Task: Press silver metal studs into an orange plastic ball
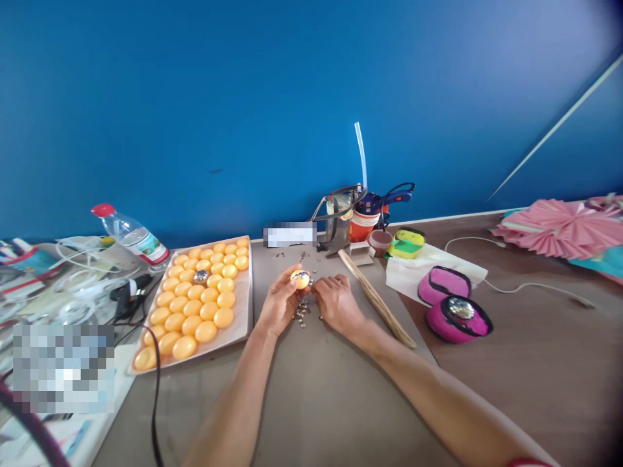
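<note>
My left hand [278,299] grips an orange ball [300,279] between thumb and fingers; part of its surface is covered with shiny silver pieces. Close to its right side, my right hand [337,299] has its fingers curled together at the ball. What the right fingertips pinch is too small to make out. Beneath the ball lies a small pile of shiny metallic bits [302,314] on the grey mat [318,402]. To the left, a white tray [242,324] holds rows of orange balls [193,307], with one silver-covered ball [201,277] among them.
A bundle of thin sticks [378,299] lies right of my hands. Behind stand a jar [337,220] and a red cup [363,226] with tools. Magenta wristbands [455,324] sit at right, and a water bottle [139,241] leans at left near tangled cables [73,292].
</note>
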